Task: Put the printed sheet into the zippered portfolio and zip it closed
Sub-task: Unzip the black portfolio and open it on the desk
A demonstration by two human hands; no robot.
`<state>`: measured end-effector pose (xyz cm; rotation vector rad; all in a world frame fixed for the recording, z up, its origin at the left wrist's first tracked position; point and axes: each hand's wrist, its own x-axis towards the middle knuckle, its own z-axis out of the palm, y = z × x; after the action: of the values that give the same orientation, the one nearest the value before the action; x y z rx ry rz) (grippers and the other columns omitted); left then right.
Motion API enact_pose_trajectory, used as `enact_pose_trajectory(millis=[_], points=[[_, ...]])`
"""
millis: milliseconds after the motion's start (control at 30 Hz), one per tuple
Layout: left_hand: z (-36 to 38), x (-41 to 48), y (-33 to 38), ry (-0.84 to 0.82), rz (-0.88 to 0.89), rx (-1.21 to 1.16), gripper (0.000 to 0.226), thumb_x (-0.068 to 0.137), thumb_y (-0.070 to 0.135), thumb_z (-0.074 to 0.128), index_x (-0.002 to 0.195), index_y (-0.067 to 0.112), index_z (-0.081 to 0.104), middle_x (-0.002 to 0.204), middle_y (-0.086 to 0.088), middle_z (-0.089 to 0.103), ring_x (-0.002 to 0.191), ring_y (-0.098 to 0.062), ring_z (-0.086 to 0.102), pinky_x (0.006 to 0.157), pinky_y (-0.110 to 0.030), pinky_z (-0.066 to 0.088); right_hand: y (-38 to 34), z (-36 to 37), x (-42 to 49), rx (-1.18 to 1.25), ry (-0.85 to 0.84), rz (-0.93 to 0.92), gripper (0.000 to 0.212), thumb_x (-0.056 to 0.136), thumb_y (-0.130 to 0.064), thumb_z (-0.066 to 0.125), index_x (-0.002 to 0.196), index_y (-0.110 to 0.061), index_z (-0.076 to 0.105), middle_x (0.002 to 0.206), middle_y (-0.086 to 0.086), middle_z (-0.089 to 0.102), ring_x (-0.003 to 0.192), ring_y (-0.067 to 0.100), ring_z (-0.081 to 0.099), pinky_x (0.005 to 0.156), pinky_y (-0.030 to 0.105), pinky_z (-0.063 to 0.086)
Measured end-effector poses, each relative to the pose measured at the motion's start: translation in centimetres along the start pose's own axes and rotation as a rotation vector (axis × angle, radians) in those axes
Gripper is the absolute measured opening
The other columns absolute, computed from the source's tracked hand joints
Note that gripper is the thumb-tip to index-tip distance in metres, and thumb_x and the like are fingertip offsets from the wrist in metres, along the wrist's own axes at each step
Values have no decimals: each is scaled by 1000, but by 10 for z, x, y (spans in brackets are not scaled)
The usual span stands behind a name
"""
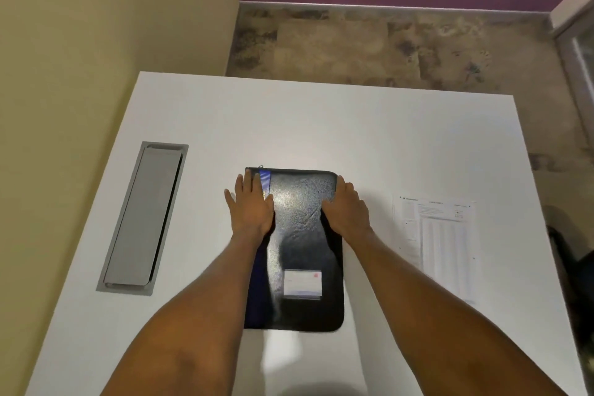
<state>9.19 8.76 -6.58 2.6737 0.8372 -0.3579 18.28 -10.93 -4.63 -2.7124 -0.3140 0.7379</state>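
A black zippered portfolio (302, 235) with a blue spine strip and a clear card pocket lies closed flat in the middle of the white table (321, 125). My left hand (252, 202) rests flat, fingers spread, on its upper left edge over the blue strip. Along the portfolio's upper right edge sits my right hand (347, 206), fingers curled over the rim. The printed sheet (443, 244) lies flat on the table to the right of the portfolio, apart from it and untouched. A small zipper pull shows at the top left corner.
A grey metal cable hatch (144, 219) is set into the table on the left. The table's far edge meets a mottled floor (369, 48). A yellow wall stands at the left, a purple wall with a socket behind.
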Motion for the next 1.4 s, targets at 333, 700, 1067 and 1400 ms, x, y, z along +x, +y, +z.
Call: enact_pose_trajectory(millis=[333,700,1067,1400], points=[[0,68,5,-95,-71,-61,51,107,36,45,153,16,40,174,-10,6,160,-33,4,119,-65,26,-1,-5,61,-13,-80,42,69,97,-38,61,152,-8,31,145,16,41,132,36,49,97,49,51],[1,63,8,-39,-71,-169,41,105,27,47,141,8,51,153,-10,42,139,-32,35,100,-49,49,0,0,67,8,-99,48,51,95,-29,62,138,-6,46,138,16,43,124,35,52,91,45,52],[8,44,-2,23,-102,-175,38,101,22,49,136,10,58,143,-12,49,131,-32,42,96,-47,45,-2,8,49,-164,45,-19,40,105,-36,41,131,-9,56,128,13,56,118,32,55,96,45,48],[1,65,-9,54,-162,-430,26,102,15,50,117,8,69,124,-6,46,108,-25,57,88,-33,48,-100,22,118,-71,-168,-536,27,105,-28,56,127,-24,70,120,8,62,109,29,61,93,45,51]])
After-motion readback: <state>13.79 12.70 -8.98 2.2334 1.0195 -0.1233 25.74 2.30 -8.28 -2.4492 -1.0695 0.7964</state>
